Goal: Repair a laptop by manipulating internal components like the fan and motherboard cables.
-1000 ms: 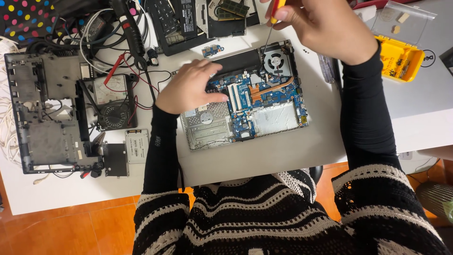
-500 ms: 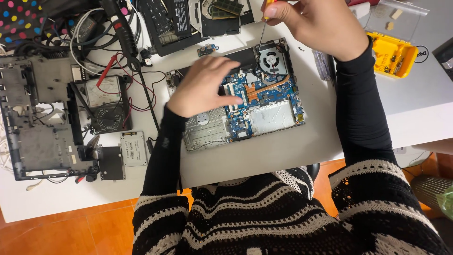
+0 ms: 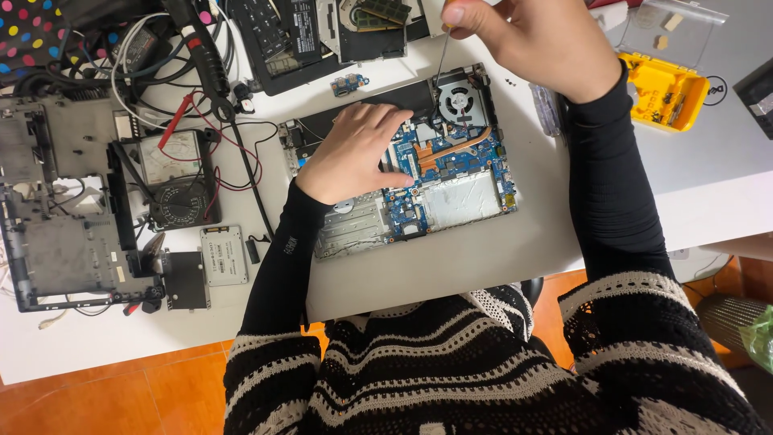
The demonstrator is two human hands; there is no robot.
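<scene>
White desk (image 3: 684,185): L hand (image 3: 350,153) flat on laptop board (image 3: 451,173), fingers released; R hand (image 3: 535,44) fingers grasping screwdriver (image 3: 439,68).

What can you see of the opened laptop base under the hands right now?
The opened laptop base lies flat on the white table, cover off. A blue circuit board, copper heat pipe, round grey fan and silvery shields show. The left hand rests on its left part; the right hand holds a thin screwdriver tip-down beside the fan.

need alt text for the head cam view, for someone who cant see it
Seen from above, the left hand rests flat on an opened laptop's circuit board while the right hand holds a thin screwdriver upright beside its cooling fan. A yellow bit case lies right, a multimeter left.
</scene>
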